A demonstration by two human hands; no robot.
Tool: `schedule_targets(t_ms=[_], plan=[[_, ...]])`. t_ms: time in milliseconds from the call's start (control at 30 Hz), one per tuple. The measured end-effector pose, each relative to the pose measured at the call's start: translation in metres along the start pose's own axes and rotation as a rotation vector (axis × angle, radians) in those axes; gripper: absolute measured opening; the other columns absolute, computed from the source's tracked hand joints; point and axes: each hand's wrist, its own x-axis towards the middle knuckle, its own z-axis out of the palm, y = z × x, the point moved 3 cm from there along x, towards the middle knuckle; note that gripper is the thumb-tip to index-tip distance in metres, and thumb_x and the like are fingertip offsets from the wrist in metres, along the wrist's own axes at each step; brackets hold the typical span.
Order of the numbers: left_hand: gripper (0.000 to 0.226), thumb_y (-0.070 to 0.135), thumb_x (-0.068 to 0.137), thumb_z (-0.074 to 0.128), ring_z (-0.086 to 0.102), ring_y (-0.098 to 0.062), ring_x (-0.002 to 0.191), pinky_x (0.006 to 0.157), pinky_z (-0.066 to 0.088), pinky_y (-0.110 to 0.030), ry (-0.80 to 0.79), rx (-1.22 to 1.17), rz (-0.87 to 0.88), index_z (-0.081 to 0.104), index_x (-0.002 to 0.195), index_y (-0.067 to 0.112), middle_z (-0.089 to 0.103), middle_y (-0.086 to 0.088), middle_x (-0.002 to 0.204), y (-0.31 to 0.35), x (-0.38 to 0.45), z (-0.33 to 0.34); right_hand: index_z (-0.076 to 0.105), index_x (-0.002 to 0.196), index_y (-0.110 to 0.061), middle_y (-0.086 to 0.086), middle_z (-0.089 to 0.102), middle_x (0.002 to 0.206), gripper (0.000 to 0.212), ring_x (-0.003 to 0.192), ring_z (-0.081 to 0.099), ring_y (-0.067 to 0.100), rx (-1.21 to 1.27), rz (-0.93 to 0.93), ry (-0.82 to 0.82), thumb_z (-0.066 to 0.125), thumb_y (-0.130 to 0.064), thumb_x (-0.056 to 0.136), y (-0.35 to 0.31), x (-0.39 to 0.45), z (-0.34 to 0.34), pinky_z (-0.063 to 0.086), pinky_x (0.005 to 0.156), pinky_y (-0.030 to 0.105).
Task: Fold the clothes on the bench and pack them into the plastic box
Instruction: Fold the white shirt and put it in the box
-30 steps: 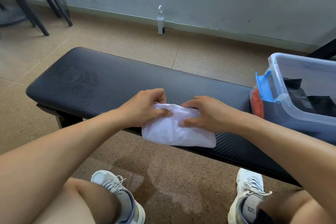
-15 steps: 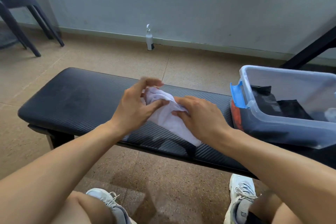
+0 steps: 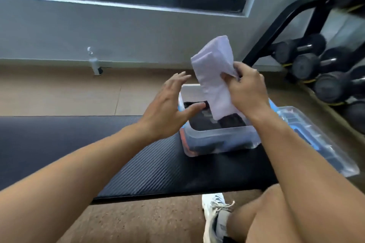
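A folded white garment point(image 3: 214, 77) hangs upright above the clear plastic box point(image 3: 221, 140), which stands on the black padded bench point(image 3: 138, 163). My right hand point(image 3: 246, 90) grips the garment along its right edge. To its left my left hand point(image 3: 169, 108) hovers with fingers spread, apart from the cloth, over the box's left rim. Dark folded clothes point(image 3: 205, 118) lie inside the box, and something orange shows through its left wall.
The box's clear lid point(image 3: 320, 140) with blue clips lies to the right of the box. A rack of black dumbbells point(image 3: 320, 69) stands at the far right. A spray bottle point(image 3: 94, 63) stands by the wall. My shoe point(image 3: 215, 215) is under the bench edge.
The white garment was lifted off the bench and carried right to above the box. My left hand let go of it and opened. My view swung right and up.
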Motion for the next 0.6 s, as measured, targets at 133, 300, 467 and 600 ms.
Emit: schedule_targets(t_ms=[133, 300, 467, 600], plan=[[0.076, 0.061, 0.092, 0.054, 0.004, -0.017, 0.155, 0.126, 0.007, -0.040, -0.142, 0.230, -0.029, 0.031, 0.154, 0.023, 0.022, -0.002, 0.166, 0.011, 0.049, 0.040, 0.067, 0.099, -0.021, 0.000, 0.070, 0.093, 0.013, 0.089, 0.064, 0.028, -0.025, 0.221, -0.130, 0.060, -0.031, 0.095, 0.047, 0.005, -0.008, 0.053, 0.076, 0.042], [0.079, 0.067, 0.095, 0.036, -0.003, -0.018, 0.156, 0.125, -0.001, -0.048, -0.274, 0.468, -0.119, 0.022, 0.158, 0.022, 0.013, -0.002, 0.168, -0.013, 0.062, 0.069, 0.069, 0.113, -0.024, 0.003, 0.070, 0.106, 0.021, 0.093, 0.065, 0.024, -0.039, 0.404, -0.302, 0.059, -0.032, 0.098, 0.075, 0.008, -0.010, 0.055, 0.079, 0.041], [0.082, 0.068, 0.096, 0.031, -0.004, -0.019, 0.156, 0.125, -0.004, -0.049, -0.311, 0.544, -0.121, 0.014, 0.160, 0.020, 0.008, 0.000, 0.169, -0.014, 0.059, 0.072, 0.064, 0.111, -0.005, 0.012, 0.065, 0.092, 0.025, 0.080, 0.062, 0.026, -0.382, 0.445, -0.558, 0.053, -0.025, 0.101, 0.079, 0.013, -0.010, 0.050, 0.064, 0.036], [0.081, 0.067, 0.097, 0.029, -0.005, -0.019, 0.156, 0.125, -0.004, -0.050, -0.331, 0.580, -0.127, 0.011, 0.160, 0.020, 0.005, 0.000, 0.169, -0.014, 0.059, 0.073, 0.063, 0.122, -0.001, 0.018, 0.066, 0.118, 0.033, 0.109, 0.063, 0.034, -0.623, 0.378, -0.745, 0.048, -0.024, 0.104, 0.070, 0.007, 0.002, 0.051, 0.088, 0.040]])
